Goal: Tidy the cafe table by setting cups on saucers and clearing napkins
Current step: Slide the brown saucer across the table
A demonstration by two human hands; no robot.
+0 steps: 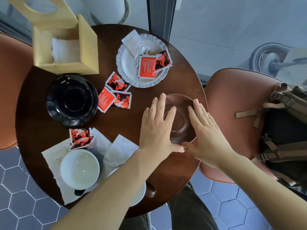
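- Brown saucer [180, 103] — R side of round table [41, 117], empty.
- My left hand [157, 128] & right hand [206, 133]: flat, fingers spread, one on each side of it, thumbs nearly meeting at near rim.
- Black saucer [72, 99] — L side.
- White cup [79, 168] on napkins [119, 150], near edge.
- Sugar sachets [114, 95] loose mid-table.

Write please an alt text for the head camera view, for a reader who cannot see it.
Two bare hands, left hand and right hand, lie flat on a brown saucer on a round dark table. Nearby are a black saucer, a white cup on napkins, and red sugar packets.
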